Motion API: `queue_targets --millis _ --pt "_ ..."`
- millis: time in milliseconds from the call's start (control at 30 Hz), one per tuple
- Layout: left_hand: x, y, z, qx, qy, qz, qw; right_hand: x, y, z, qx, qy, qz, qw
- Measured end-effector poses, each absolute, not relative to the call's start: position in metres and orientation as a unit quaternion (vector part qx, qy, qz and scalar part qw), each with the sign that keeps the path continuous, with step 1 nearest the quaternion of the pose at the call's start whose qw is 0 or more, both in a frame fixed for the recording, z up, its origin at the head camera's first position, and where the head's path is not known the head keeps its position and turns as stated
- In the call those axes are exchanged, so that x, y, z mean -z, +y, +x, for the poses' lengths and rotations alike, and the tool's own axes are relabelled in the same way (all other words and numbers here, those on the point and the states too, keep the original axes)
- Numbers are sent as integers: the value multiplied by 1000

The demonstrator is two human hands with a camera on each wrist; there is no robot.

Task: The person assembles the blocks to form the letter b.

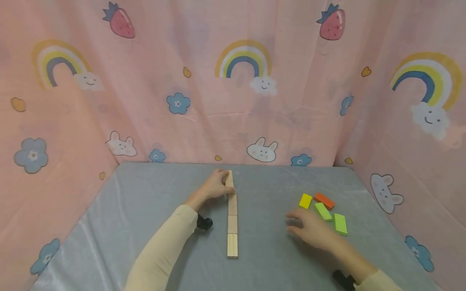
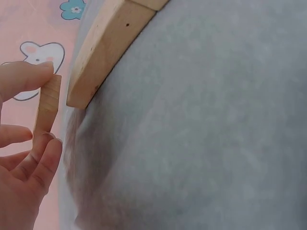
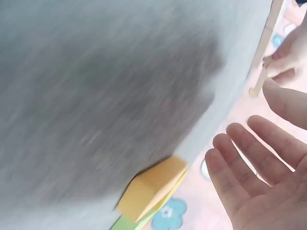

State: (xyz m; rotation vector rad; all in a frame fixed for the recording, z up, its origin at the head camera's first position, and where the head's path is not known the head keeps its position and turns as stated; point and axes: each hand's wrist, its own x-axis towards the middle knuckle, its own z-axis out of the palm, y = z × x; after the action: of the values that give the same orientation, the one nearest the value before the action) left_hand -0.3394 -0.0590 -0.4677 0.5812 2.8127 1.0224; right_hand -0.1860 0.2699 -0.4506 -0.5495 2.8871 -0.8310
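My left hand pinches a plain wooden block between thumb and fingers, at the far end of a straight row of plain wooden blocks. In the left wrist view that held block stands apart from the end block of the row, between my thumb and fingertips. My right hand, fingers spread and holding nothing, hovers beside several coloured blocks: a yellow one, an orange one and two green ones. The right wrist view shows its palm near the yellow block.
A grey cloth covers the table. Pink curtains printed with rainbows, rabbits and flowers hang behind it and at both sides. Each wrist wears a black device, one seen at the left wrist.
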Motion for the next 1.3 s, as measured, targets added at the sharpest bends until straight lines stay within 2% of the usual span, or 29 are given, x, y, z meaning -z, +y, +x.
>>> queue_targets --millis 467,800,1300 --pt "471 -50 -344 -330 923 193 51 448 306 -181 213 970 -116 26" --pt "476 -50 -347 -325 923 194 64 446 313 -182 210 973 -56 71" --pt "477 -52 -350 -348 911 209 71 447 316 -183 209 973 -61 71"
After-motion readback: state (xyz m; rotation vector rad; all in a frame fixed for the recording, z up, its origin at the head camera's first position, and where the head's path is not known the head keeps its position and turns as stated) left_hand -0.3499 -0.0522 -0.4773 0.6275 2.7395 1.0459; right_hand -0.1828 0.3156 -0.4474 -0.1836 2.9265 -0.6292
